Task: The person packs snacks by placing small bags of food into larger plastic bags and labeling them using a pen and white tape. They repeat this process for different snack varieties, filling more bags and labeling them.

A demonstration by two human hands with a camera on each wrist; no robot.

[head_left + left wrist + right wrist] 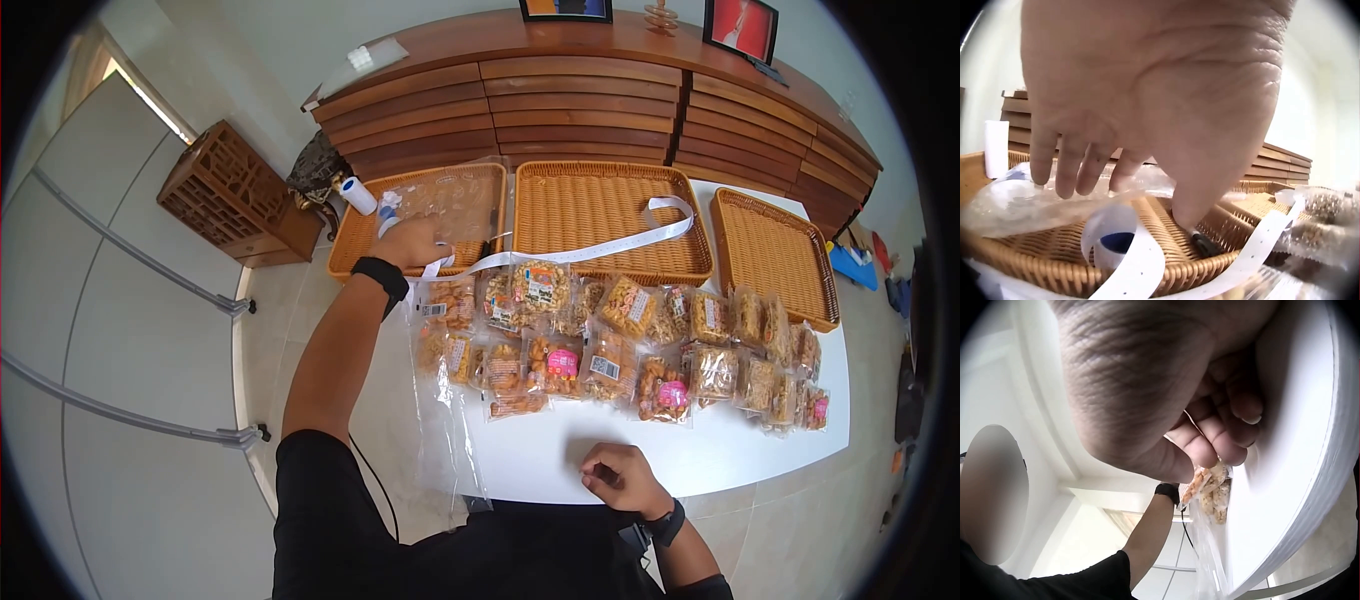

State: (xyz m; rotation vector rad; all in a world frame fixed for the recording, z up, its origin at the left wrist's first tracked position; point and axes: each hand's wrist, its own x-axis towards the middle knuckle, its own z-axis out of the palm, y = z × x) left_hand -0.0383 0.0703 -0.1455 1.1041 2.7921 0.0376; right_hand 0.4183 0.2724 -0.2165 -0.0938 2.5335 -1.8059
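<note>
My left hand reaches over the left wicker basket, its fingers extended downward. In the left wrist view its fingertips are right at a clear plastic bag in that basket, and the thumb comes down near a dark slim object. A roll of white label tape with a blue core lies at the basket's near rim. Its loose strip trails right into the middle basket. My right hand is loosely curled by the near edge of the white table, holding nothing.
Several packed snack bags stand in rows across the table. A long clear plastic sheet hangs over the near left edge. Another white roll sits in the left basket's far corner. The right basket stands behind the snacks.
</note>
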